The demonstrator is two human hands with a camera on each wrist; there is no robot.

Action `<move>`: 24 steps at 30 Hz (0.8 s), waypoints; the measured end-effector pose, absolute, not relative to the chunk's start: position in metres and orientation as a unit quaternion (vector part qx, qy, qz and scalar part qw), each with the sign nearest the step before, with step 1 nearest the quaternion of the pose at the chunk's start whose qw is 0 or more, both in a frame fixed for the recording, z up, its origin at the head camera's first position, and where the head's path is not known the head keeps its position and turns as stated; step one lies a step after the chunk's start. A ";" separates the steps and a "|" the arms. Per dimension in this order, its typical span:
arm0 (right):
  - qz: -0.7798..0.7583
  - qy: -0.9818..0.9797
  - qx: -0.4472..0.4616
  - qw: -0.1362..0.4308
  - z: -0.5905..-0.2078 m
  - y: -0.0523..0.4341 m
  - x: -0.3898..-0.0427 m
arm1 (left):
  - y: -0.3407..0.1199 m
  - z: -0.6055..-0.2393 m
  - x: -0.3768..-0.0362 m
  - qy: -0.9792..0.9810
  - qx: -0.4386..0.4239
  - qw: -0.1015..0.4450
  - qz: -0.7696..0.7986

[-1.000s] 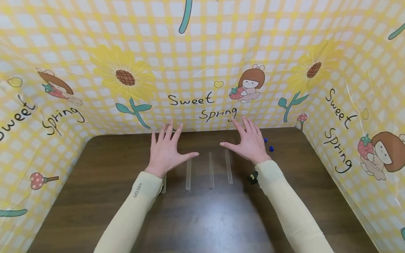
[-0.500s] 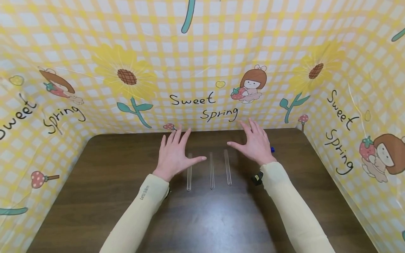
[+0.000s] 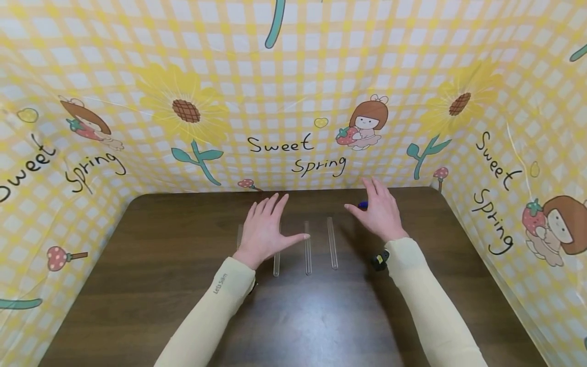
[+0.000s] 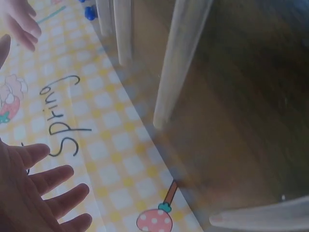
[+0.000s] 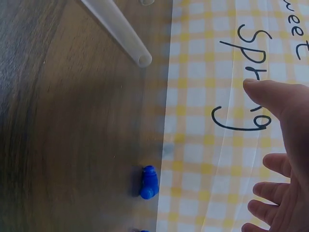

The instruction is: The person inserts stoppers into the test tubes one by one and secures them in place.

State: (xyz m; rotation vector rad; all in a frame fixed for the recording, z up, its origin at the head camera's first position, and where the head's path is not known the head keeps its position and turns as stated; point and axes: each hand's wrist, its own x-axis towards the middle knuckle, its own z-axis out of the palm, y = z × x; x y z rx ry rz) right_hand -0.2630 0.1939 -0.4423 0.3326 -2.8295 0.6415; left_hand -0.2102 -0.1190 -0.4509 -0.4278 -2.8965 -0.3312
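Several clear test tubes lie side by side on the dark wooden table (image 3: pixel 160 265). My left hand (image 3: pixel 268 224) is open, fingers spread, palm down over the second tube (image 3: pixel 276 266); the leftmost tube (image 3: pixel 239 235) shows beside it. The other two tubes (image 3: pixel 307 247) (image 3: pixel 332 243) lie bare between my hands. My right hand (image 3: pixel 378 210) is open, palm down, to their right. A small blue cap (image 3: pixel 363 205) shows by its index finger. The right wrist view shows this cap (image 5: pixel 148 182), a tube's open end (image 5: pixel 143 60) and my right fingers (image 5: pixel 285 159). The left wrist view shows tubes (image 4: pixel 181 63) and left fingers (image 4: pixel 48 193).
A yellow checked "Sweet Spring" cloth (image 3: pixel 293 102) walls the table at the back and on both sides. A black wrist camera (image 3: pixel 379 261) hangs under my right sleeve. The table's near half holds only my forearms.
Both hands have shifted to the right. The left hand has uncovered the leftmost tube and now covers the second. The right hand hides the blue caps on its right; one shows left of it.
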 end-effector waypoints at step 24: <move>0.242 -0.963 0.074 0.091 -0.452 0.220 -0.257 | -0.072 -0.466 -0.194 -0.966 -0.197 0.088 -0.145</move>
